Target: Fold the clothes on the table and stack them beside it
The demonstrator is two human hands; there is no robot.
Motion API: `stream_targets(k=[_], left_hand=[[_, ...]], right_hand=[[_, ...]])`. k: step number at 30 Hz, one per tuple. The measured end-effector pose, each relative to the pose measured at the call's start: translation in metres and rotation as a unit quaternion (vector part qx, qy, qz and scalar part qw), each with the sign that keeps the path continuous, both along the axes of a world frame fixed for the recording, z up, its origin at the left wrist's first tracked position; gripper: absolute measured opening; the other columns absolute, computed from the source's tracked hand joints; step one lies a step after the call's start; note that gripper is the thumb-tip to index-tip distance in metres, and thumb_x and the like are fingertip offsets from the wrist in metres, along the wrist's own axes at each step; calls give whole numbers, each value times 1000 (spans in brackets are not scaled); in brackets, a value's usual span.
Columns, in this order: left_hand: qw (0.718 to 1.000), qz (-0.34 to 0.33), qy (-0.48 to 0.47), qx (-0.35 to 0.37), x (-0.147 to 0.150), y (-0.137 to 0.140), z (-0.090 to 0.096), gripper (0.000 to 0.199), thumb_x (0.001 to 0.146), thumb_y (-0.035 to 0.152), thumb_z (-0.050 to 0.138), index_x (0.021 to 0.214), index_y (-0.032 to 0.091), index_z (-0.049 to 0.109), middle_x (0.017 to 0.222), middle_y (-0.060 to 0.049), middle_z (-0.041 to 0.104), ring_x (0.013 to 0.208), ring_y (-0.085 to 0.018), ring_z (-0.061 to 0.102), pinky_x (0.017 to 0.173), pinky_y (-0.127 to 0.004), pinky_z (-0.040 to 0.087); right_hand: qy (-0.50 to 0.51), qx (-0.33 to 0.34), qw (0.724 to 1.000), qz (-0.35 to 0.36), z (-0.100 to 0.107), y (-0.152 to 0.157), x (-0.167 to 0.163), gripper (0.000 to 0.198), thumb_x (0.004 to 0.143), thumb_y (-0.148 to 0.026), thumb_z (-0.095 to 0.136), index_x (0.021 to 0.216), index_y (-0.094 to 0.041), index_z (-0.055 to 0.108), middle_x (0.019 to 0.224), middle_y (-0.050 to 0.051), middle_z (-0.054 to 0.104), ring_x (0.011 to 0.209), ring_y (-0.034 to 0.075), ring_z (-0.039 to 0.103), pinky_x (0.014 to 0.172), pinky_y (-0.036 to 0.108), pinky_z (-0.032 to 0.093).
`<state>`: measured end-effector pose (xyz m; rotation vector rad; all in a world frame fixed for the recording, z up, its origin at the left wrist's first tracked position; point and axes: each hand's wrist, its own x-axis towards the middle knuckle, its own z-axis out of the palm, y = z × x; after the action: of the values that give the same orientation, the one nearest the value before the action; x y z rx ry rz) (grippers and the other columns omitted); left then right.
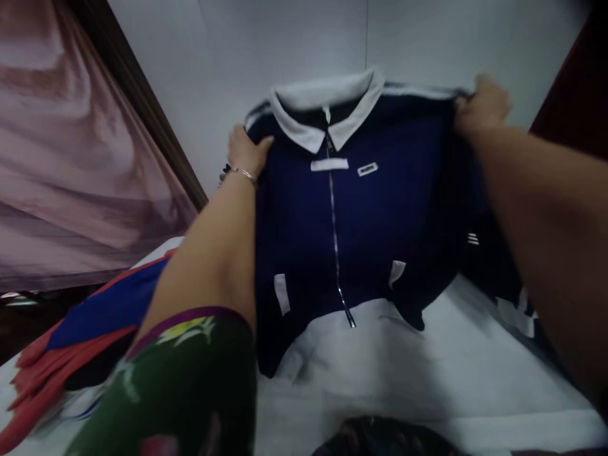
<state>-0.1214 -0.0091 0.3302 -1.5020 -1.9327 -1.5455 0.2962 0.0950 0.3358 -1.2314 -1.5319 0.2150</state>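
Observation:
A navy blue jacket [304, 221] with a white collar, a front zip and white pocket trims hangs spread out in front of me. My left hand [247, 152] is closed on its shoulder at the left, thumb on the front. At the other shoulder, my right hand [484, 107] grips the cloth; it is a little blurred. The zip is drawn up nearly to the collar. The jacket's lower hem reaches down to the white bed sheet [380, 373]. One sleeve drops behind my right forearm, partly hidden.
Red, blue and black clothes [109, 304] lie at the left side of the bed. A pink curtain [71, 139] hangs at the left. Behind the jacket stands a pale wall [304, 38]. Dark patterned cloth [384, 437] shows at the bottom edge.

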Motion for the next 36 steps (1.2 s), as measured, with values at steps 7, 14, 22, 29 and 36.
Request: stream_targets(k=[7, 14, 22, 29, 36], left_hand=[[961, -187, 86, -186, 13, -1, -214, 29, 76, 28, 69, 101, 14, 62, 126, -14, 55, 123, -28, 46, 109, -44, 31], [905, -217, 134, -340, 34, -155, -295, 21, 87, 36, 53, 98, 22, 65, 103, -7, 63, 99, -22, 57, 91, -36, 45], [837, -233, 230, -439, 67, -214, -314, 52, 78, 34, 64, 128, 27, 53, 138, -8, 49, 124, -28, 44, 101, -42, 37], [805, -180, 288, -486, 71, -195, -298, 62, 75, 0, 37, 131, 21, 53, 125, -12, 59, 111, -27, 57, 88, -39, 45], [827, -266, 234, -436, 80, -245, -259, 52, 77, 8, 43, 118, 33, 62, 113, -3, 67, 105, -23, 61, 92, -35, 45]], right_hand=[[-128, -127, 966, 186, -218, -66, -73, 10, 77, -24, 68, 78, -15, 72, 90, 3, 75, 85, 13, 68, 86, 27, 51], [-40, -244, 958, 146, -319, -166, 3, 45, 87, -49, 47, 118, -23, 66, 125, 7, 64, 119, 28, 57, 105, 44, 42], [-284, -217, 902, 242, -362, -224, -8, 83, 76, -52, 61, 148, -21, 32, 151, 14, 34, 138, 35, 32, 109, 53, 33], [9, -297, 933, 203, -330, -178, -18, 45, 74, -33, 52, 114, -18, 62, 95, 10, 72, 85, 28, 69, 75, 42, 56], [215, -421, 864, 176, -301, -258, 61, 34, 65, -48, 70, 85, -22, 61, 68, 6, 67, 59, 24, 64, 51, 33, 52]])
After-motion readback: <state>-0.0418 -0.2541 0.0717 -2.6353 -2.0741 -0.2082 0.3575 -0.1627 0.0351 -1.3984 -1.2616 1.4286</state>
